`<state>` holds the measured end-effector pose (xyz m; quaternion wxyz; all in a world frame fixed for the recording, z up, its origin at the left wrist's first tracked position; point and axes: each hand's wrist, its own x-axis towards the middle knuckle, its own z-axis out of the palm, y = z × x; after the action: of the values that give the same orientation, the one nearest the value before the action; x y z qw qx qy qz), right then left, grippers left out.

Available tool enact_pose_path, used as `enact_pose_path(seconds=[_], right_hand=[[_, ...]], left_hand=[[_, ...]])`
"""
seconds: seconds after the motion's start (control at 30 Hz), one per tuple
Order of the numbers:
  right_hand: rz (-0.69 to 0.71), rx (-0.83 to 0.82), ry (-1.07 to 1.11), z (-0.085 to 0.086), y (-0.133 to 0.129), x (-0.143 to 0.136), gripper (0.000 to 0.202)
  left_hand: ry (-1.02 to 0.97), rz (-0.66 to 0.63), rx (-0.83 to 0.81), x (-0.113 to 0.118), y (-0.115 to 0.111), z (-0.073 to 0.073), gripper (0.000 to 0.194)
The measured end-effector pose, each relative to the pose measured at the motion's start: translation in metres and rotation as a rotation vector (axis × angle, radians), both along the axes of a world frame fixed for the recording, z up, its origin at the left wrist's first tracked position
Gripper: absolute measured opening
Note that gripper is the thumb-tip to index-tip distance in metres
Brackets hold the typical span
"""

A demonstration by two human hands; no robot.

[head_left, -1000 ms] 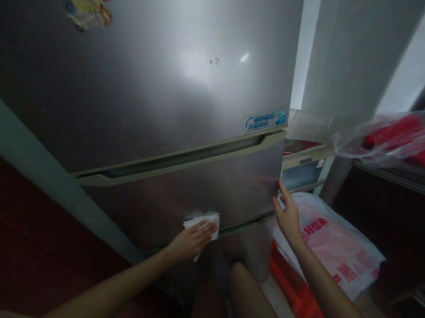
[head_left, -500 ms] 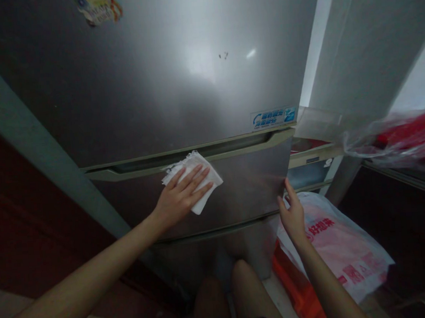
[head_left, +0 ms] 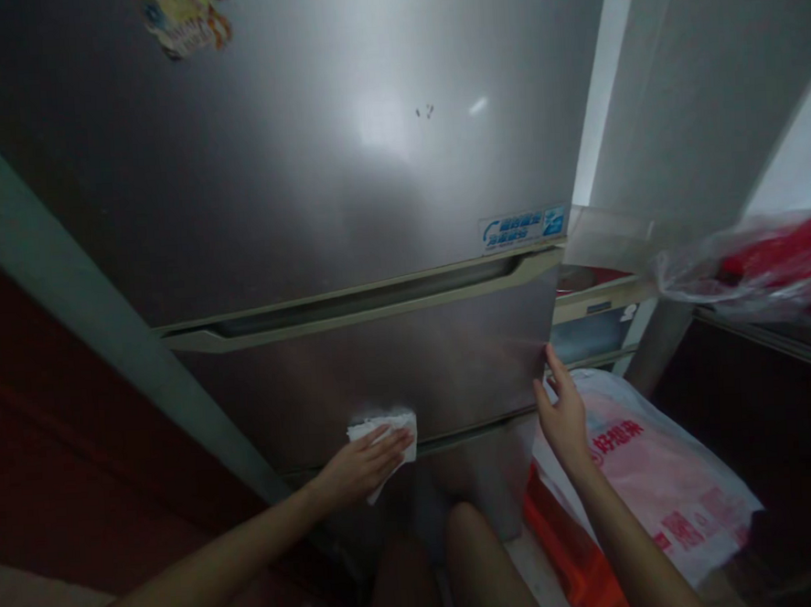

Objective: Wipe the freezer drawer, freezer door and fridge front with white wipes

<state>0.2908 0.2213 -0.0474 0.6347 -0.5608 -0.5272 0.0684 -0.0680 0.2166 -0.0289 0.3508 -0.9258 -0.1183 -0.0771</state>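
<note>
So I'm crouched in front of this silvery fridge point(head_left: 287, 164), knees point(head_left: 472, 547) right up near it. My left hand point(head_left: 364, 466) is laid flat, fingers stretched out, pressing a white cloth point(head_left: 399, 421) against the low part of the middle door panel point(head_left: 409, 367). The cloth sits right by the seam with the bottom panel point(head_left: 477, 468), one corner poking down below my fingers. My right hand point(head_left: 564, 417) is loosely spread at the right edge of the middle panel, fingertips on or just beside that edge, thumb apart, nothing in it. Just right of that arm there's a white plastic bag point(head_left: 663, 471) with red print, and something orange-red point(head_left: 579, 558) near me, partly under it. Farther right, red stuff in clear plastic point(head_left: 780, 262). Blue-lettered sticker point(head_left: 521, 229) on the upper door too.
</note>
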Motion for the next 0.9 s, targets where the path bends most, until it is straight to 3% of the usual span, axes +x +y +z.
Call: enact_pose_path(seconds=[0.1, 0.3, 0.4, 0.5, 0.67, 0.73, 0.8, 0.9], right_hand=[[-0.001, -0.001, -0.004, -0.001, 0.001, 0.0, 0.061], [-0.001, 0.01, 0.001, -0.003, 0.0, -0.001, 0.061], [-0.01, 0.007, 0.002, -0.003, 0.0, -0.001, 0.061], [-0.013, 0.005, 0.006, -0.002, 0.0, -0.002, 0.061], [-0.021, 0.007, -0.004, -0.002, 0.001, -0.001, 0.061], [-0.022, 0.009, -0.009, -0.002, 0.001, -0.001, 0.061], [-0.024, 0.011, -0.002, -0.002, 0.001, -0.002, 0.061], [-0.022, 0.011, 0.014, -0.002, 0.001, -0.002, 0.061]], left_hand=[[-0.029, 0.045, 0.031, -0.001, 0.002, 0.037, 0.033], [-0.212, 0.194, 0.195, -0.006, 0.005, 0.128, 0.042], [-0.318, 0.236, 0.24, -0.007, 0.006, 0.142, 0.044], [-0.283, 0.208, 0.179, -0.009, 0.005, 0.117, 0.043], [-0.083, 0.114, 0.053, -0.022, 0.002, 0.031, 0.038], [-0.021, 0.071, 0.027, -0.03, 0.001, 0.004, 0.035], [0.027, 0.05, 0.016, -0.035, 0.001, -0.01, 0.033], [0.071, 0.055, 0.014, -0.037, -0.001, -0.008, 0.032]])
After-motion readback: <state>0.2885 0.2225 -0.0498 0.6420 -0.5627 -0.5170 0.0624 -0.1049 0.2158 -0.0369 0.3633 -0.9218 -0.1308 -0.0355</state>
